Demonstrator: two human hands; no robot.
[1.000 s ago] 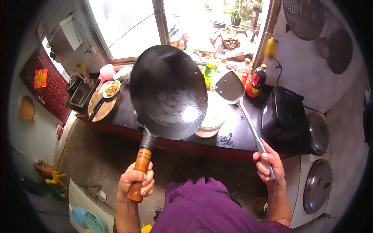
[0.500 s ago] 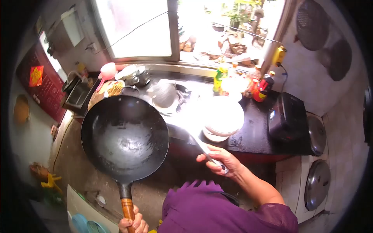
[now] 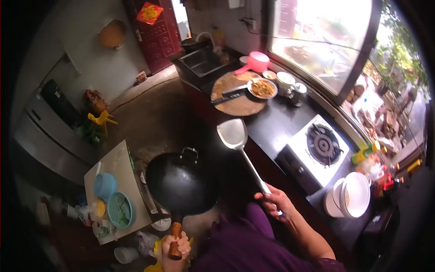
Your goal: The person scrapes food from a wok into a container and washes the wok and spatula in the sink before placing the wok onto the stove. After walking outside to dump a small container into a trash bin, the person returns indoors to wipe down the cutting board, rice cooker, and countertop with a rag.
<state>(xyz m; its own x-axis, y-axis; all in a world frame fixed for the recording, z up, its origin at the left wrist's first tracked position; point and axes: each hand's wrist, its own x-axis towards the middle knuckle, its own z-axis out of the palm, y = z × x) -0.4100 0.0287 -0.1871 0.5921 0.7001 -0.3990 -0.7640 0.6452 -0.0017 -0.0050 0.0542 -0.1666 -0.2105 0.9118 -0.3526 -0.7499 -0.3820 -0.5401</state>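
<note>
The wok [image 3: 181, 188] was above the floor [image 3: 145, 115], between the pale counter [image 3: 114, 170] and the dark counter [image 3: 273, 121], and the left hand [image 3: 182, 247] was closed around its wooden handle. The right hand [image 3: 275, 203] was closed around the handle of the spatula [image 3: 233, 133], whose blade pointed up. On the red door [image 3: 155, 43] hung a red paper [image 3: 149, 13] with golden writing, too small to read; the labels of the bottles [image 3: 365, 154] were also not readable. The dark counter carried a stove [image 3: 322, 143], white tubs [image 3: 355, 195] and a round board [image 3: 240, 107] with a plate of food [image 3: 262, 88]. Blue baskets [image 3: 121, 210] stood on the pale counter, and the wok hid part of the things at its edge.
</note>
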